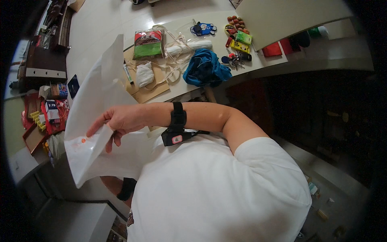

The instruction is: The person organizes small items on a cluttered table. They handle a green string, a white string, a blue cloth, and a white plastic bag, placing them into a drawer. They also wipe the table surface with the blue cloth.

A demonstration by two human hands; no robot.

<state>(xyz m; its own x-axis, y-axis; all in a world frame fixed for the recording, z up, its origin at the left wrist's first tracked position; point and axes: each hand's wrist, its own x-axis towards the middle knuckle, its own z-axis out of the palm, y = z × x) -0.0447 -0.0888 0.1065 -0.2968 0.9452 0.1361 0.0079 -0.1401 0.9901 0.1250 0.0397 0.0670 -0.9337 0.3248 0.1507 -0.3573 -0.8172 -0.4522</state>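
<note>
A large white translucent plastic sheet or bag (93, 87) hangs in front of me, at the left of the view. My right hand (113, 124) reaches across my body and pinches its folded edge, with the index finger lying over the plastic. An orange spot (83, 140) shows on the plastic just below that fingertip. A black strap with a small device (177, 137) is on my right wrist. My left hand is hidden behind the plastic; only part of the left forearm (113, 185) and its black band show beneath it.
The white table (178, 95) ahead carries a blue cloth (205, 68), a red-and-green packet (148, 45), white cord (189, 47), a marker (128, 74), brown paper (157, 89), keys (237, 59) and small boxes (240, 46). Red bags and boxes (56, 113) stand at the left.
</note>
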